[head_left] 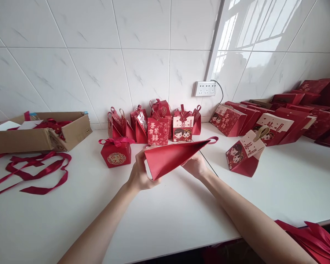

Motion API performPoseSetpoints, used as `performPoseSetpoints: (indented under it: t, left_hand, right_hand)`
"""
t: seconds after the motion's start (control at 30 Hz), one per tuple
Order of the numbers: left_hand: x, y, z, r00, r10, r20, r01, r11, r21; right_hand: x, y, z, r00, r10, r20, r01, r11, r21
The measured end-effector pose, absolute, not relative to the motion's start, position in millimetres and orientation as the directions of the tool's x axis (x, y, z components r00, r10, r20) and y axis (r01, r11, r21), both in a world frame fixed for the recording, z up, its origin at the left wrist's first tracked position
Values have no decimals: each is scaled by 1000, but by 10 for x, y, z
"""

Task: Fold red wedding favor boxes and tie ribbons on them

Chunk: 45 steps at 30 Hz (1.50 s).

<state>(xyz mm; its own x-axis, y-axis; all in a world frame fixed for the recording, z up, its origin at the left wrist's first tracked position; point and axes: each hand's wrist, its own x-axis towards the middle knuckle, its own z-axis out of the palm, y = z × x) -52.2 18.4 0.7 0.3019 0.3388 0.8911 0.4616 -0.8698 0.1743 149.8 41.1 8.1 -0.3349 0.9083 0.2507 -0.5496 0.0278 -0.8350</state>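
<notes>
Between my two hands a red paper gift box [172, 158] lies tilted on its side above the white table. Its triangular side faces me, and a ribbon loop [213, 139] sticks out from its narrow top at the right. My left hand [143, 170] grips the wide end, thumb and fingers around it. My right hand [195, 165] holds it from beneath near the narrow end; some of its fingers are hidden behind the box. Just left of my left hand stands a small red box with a bow [116, 153]. To the right leans a box with a gold loop [244, 152].
Several finished-looking red boxes [157, 131] stand by the tiled wall. More [275, 124] fill the right side. At left are a cardboard carton [19, 141] and loose ribbon [46, 170]. A power strip [205, 89] hangs on the wall, its cable running down. Red ribbons [313, 238] lie at bottom right.
</notes>
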Motion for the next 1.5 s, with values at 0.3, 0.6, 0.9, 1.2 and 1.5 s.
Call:
performPoseSetpoints:
  t: [0.3, 0.6, 0.9, 1.2, 1.5]
  left_hand:
    - [-514, 214, -10, 1, 607, 794, 307, -756, 578]
    - [-463, 266, 129, -32, 994, 107, -168, -111, 979]
    - [-505, 232, 169, -125, 970, 208, -184, -229, 956]
    - [-550, 223, 122, -53, 951, 306, -156, -310, 938]
    - [-537, 138, 177, 266, 929, 257, -192, -210, 959]
  right_hand:
    - [1511, 421, 52, -354, 914, 199, -542, -27, -840]
    - [1365, 393, -26, -315, 933, 175, -438, 21, -899]
    - [1474, 460, 57, -399, 869, -293, -591, -488, -642]
    - [1482, 485, 14, -465, 836, -290, -600, -539, -592]
    - [1487, 436, 125, -484, 860, -162, -572, -451, -685]
